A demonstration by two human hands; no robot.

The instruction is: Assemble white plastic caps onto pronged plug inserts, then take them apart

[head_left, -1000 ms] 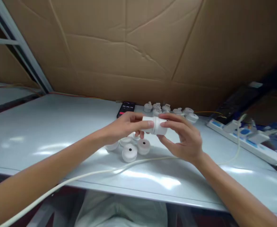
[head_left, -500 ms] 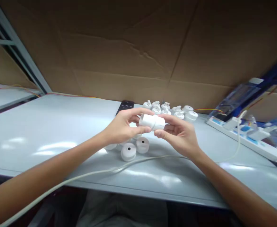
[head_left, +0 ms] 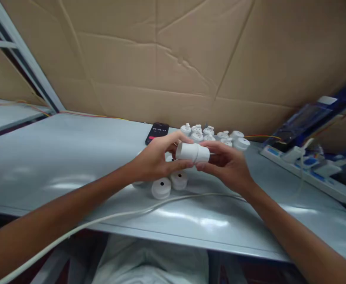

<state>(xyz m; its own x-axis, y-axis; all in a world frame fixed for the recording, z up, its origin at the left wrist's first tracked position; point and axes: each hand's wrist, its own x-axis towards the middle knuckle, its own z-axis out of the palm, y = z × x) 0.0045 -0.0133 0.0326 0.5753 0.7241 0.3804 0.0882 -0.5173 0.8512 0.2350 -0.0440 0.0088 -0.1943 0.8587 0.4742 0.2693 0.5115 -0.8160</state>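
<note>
A creased cardboard panel [head_left: 131, 59] stands behind a pale, glossy tabletop [head_left: 81, 154], crossed by a white cable [head_left: 122, 214], with a power strip [head_left: 328, 186] at right. In the middle, the left hand [head_left: 157, 157] and right hand [head_left: 232, 165] pinch opposite ends of one white two-section cylinder [head_left: 187, 152], held above the tabletop, thumbs on its near side. Behind lies a black phone [head_left: 158, 129] (its lit digits look like a timer). White round pieces [head_left: 197, 136], several topped with tabs, cluster at back; white caps with dark dots [head_left: 161, 188] sit nearer. The step appears to be joining or parting the sections; the next move likely calls for steady, aligned twisting.
</note>
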